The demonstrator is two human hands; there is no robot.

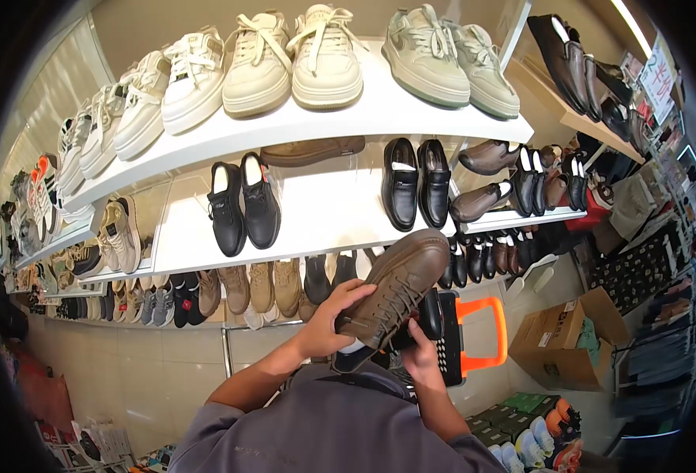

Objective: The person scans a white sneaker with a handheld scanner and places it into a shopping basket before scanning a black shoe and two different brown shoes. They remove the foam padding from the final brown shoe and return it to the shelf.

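Note:
My left hand [326, 319] is wrapped around the heel end of a brown lace-up shoe [399, 292], whose toe points up and to the right. The shoe is tilted in front of my chest, with white lining or paper visible at its opening. Just below and to the right, my right hand [420, 355] grips a dark, glossy shoe [430, 317]. Most of that second shoe is hidden behind the brown one and my fingers. On the shelf ahead stand a black pair [245, 206] and black loafers [416, 185], with another brown shoe [312, 151] lying behind.
Pale sneakers [292, 67] line the upper white shelf [348, 122]. More shoes fill the lower racks. An orange-handled black stool or cart [482, 339] stands at right, beside an open cardboard box [561, 339]. Shoes and boxes [533, 430] sit at lower right.

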